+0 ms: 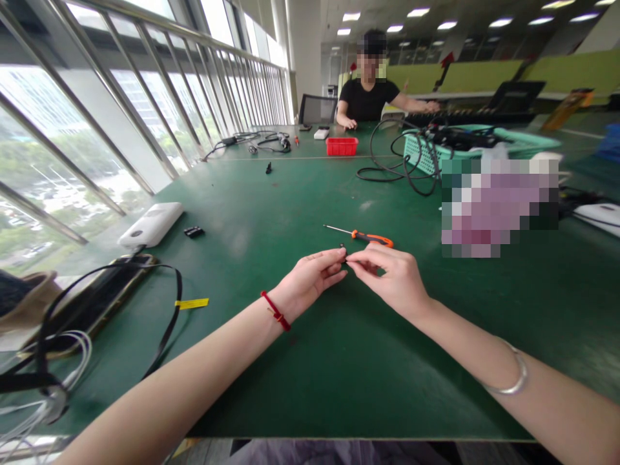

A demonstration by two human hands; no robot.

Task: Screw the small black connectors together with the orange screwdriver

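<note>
Between my two hands, over the middle of the green table (290, 361), is a small black part (343, 249), mostly covered by fingers. My left hand (320, 270) pinches it between thumb and fingers. From the other side my right hand (390, 271) is closed in a pinch, its fingertips meeting the part; whether they grip it or something tiny, I cannot make out. Just beyond the hands lies a screwdriver (371, 238) with an orange and black handle, its shaft pointing left. Another small black piece (194, 232) rests on the table to the left.
A white power bank (151, 224), a dark phone (92, 303) and looped cables (180, 284) lie at left. Farther back are a red bin (341, 146), a small black piece (268, 168) and a green basket (421, 155) with cables. A person (368, 97) sits across the table.
</note>
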